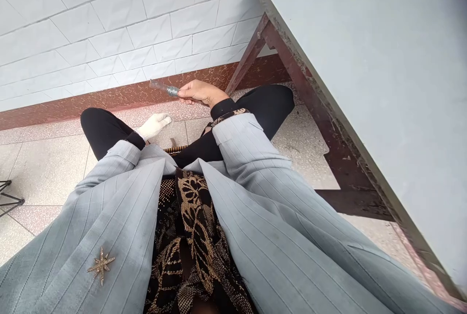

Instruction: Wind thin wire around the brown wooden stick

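My bare right hand (199,92) pinches a small knife-like tool (159,84) in front of the wall's base. Silvery wire is wound round the tool near my fingers, and a flat, dull, worn strip sticks out to the left. The hand covers the rest of it. Lower and to the left, my left hand (155,125) wears a white knitted glove. Its fingers are held together and loosely curled, with nothing showing in them. A small brownish piece (173,142), too unclear to name, shows below the glove between my crossed legs.
A pale-topped table (365,61) with a dark red-brown frame (321,124) stands close on my right. Ahead is a white tiled wall (120,7) with a reddish skirting (124,96). Thin black metal legs (12,202) stand on the speckled floor (47,168) at left.
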Motion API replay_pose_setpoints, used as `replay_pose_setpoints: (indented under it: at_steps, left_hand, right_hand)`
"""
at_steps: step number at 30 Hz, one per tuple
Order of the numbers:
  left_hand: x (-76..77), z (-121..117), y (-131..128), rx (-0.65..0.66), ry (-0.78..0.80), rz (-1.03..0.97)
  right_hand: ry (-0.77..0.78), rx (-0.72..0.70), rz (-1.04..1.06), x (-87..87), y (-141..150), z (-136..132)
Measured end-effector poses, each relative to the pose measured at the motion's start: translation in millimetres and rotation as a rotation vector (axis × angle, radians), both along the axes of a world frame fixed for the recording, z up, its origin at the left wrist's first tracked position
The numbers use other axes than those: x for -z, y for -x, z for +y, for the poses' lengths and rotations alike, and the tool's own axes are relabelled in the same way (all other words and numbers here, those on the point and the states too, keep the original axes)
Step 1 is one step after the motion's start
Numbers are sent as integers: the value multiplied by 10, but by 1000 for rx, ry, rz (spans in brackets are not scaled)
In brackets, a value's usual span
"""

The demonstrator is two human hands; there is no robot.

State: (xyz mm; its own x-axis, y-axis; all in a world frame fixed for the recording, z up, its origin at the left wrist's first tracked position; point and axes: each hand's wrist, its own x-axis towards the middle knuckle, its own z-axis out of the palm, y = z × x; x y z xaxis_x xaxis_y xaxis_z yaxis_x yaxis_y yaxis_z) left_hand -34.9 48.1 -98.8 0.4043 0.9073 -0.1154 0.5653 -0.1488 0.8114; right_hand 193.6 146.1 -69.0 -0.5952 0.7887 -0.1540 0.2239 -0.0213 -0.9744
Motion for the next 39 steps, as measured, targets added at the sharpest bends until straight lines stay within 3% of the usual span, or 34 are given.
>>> replay_pose_setpoints:
  at_steps: [8, 15, 19, 24, 30, 32, 35, 39]
  left_hand:
    - [-40, 22, 19, 32, -65, 275]
    - [-138, 29, -14, 139, -136, 746]
    - [-230, 37, -44, 145, -168, 929]
    - [-318, 101, -19, 222, -218, 828]
    - [-301, 151, 99, 182, -149, 315]
    - [-260, 117, 118, 107, -59, 92]
    - [-175, 32, 89, 18, 43, -148]
    - [-66, -52, 17, -12, 160, -149]
  right_hand:
    - [-151, 38, -393, -29, 72, -23]
    - [-321, -168, -848, -44, 184, -76]
    - [-283, -286, -964, -12, 214, -68]
    - [-20, -546, -854, 67, 191, -48]
    - [63, -757, -553, -29, 76, -60]
    - [52, -717, -358, -86, 4, -60]
    - [24, -435, -6, -116, -74, -48]
    - [53, 8, 244, -68, -69, -7]
